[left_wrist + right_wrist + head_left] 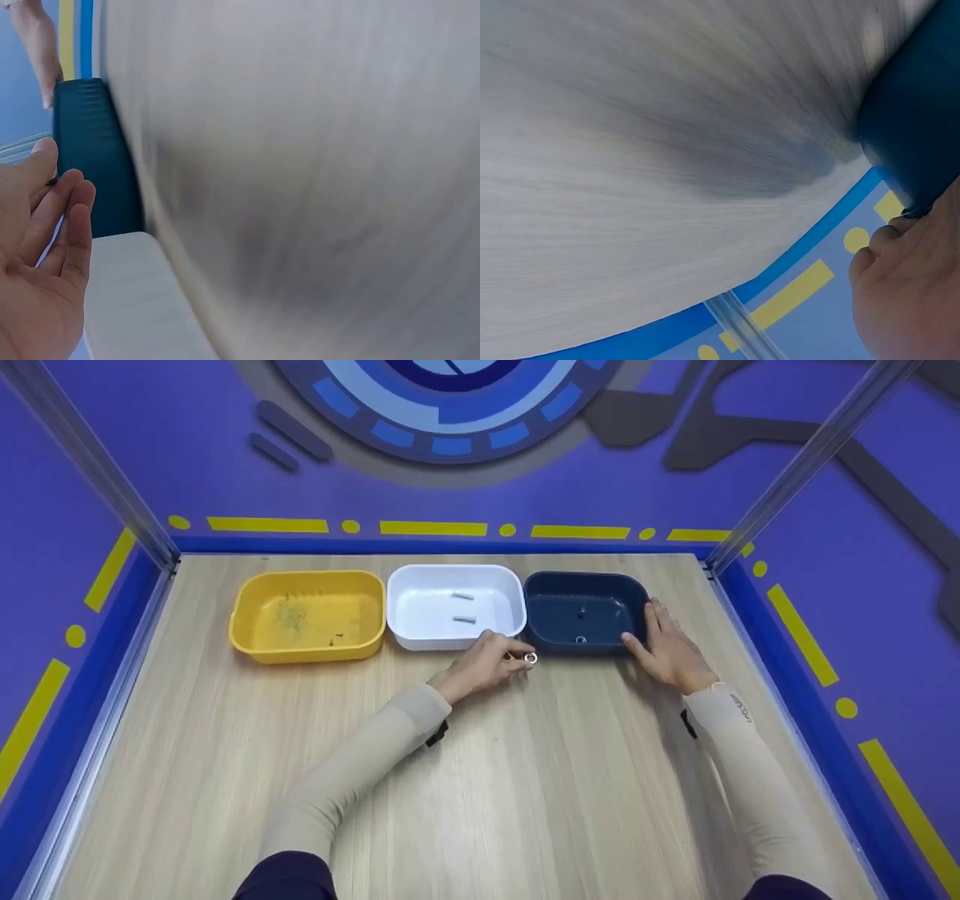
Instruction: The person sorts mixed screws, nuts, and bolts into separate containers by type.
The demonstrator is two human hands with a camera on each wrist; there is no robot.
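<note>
In the head view my left hand [484,664] pinches a small shiny metal nut [531,658] between thumb and fingertips, in front of the gap between the white and dark blue bins. In the left wrist view that hand [49,247] hides most of the nut, leaving a small dark edge [52,181]. My right hand [671,652] holds the right end of the dark blue bin [555,647], thumb at the front rim and fingers along the side wall. Inside that bin lie another nut [580,640] and a small dark piece [582,613].
The white bin [420,644] stands in the middle with two bolts [464,619] in it. At the left, a yellow bin [300,657] contains several tiny dark screws [337,636]. Blue-purple panels [510,495] enclose the wooden table [450,810] at the back and sides.
</note>
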